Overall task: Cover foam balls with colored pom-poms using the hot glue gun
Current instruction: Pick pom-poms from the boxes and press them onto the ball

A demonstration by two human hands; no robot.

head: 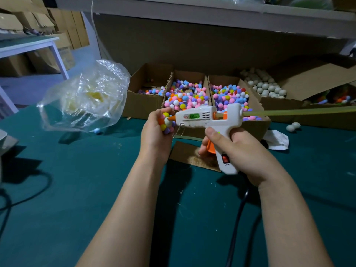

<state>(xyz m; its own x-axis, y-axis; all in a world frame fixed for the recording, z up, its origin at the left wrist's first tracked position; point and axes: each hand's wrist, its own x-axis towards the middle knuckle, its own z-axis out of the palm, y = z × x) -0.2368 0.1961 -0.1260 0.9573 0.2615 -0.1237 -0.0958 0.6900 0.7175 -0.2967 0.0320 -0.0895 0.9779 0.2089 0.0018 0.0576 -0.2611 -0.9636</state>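
Hot-glue work above a green tabletop (67, 189).
Cardboard boxes (142, 105) at the back hold loose pom-poms (186, 97); a crumpled plastic bag (84, 97) sits to their left. The right hand (240, 149) grips the white glue gun (208, 118), marked "15W" on its handle; its barrel label is unreadable. The left hand (154, 135) cups the part-covered foam ball (167, 122) against the orange nozzle.

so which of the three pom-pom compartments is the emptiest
The leftmost compartment: bare cardboard shows and only a few pom-poms lie at its near edge, while the middle compartment and right compartment are heaped full.
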